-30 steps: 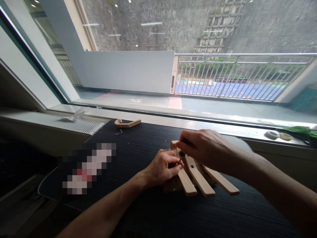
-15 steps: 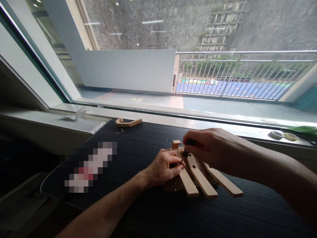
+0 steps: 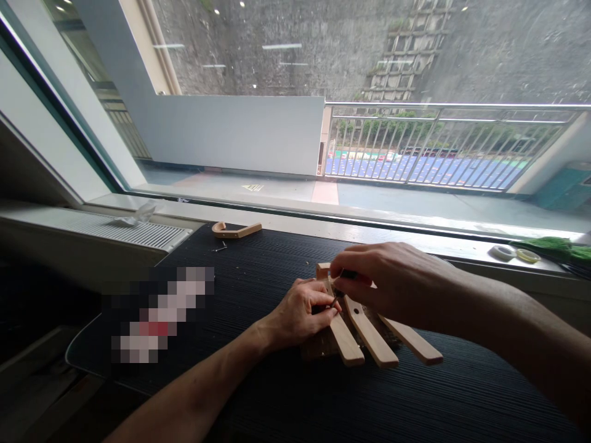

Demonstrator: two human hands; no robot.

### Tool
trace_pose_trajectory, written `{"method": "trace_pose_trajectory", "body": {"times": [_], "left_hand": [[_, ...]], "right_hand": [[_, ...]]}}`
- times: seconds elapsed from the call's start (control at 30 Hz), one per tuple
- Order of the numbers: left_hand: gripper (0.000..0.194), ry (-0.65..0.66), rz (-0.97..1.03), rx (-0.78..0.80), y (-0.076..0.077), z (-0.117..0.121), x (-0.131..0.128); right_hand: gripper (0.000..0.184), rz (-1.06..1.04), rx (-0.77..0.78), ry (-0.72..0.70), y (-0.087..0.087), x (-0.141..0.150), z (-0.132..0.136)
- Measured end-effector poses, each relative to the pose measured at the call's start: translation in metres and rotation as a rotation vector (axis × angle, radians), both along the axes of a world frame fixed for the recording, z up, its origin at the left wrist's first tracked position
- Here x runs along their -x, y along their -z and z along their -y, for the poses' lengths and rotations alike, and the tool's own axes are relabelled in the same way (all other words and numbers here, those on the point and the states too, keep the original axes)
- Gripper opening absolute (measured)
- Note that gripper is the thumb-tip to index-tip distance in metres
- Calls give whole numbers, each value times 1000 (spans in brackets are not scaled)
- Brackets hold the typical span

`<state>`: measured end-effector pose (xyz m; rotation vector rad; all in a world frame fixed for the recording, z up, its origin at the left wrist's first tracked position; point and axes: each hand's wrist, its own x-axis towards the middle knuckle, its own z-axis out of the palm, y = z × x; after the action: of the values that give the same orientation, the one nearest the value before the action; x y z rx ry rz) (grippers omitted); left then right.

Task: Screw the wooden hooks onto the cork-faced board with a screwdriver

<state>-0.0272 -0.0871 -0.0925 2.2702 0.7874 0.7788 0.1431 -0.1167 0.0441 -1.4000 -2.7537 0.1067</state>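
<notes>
Right hand (image 3: pixel 383 271): turned lower over the dark-handled tool (image 3: pixel 349 275) since half a second ago, so less shaft shows; closed round its handle.
Leftmost wooden strip (image 3: pixel 347 344): under the tool's tip, long axis running far left to near right.
Left hand (image 3: pixel 300 307): nearer the tip, fingers bunched there, unmoved; whether they pinch anything, cannot tell.
Hooked wooden piece (image 3: pixel 237 231): unmoved, by the table's (image 3: pixel 258 271) far edge.

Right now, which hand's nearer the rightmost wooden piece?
Right. The right hand hides the far end of that wooden piece; the left hand, farther left, is at the row's leftmost piece.
</notes>
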Motion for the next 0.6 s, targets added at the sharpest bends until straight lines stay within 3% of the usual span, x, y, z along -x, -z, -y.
{"method": "trace_pose_trajectory", "body": {"times": [0.1,0.27,0.4,0.6], "left_hand": [[15,3,-13,-6,1,0,0],[16,58,36,49,-5,-1,2],[23,139,49,203,-12,-4,9],[27,65,31,256,-11,-7,13]], "right_hand": [[24,-75,-22,-7,8,0,-1],[32,-128,-100,150,21,5,-9],[35,-81,-138,174,18,4,-11],[36,-78,-147,190,10,-4,-7]]}}
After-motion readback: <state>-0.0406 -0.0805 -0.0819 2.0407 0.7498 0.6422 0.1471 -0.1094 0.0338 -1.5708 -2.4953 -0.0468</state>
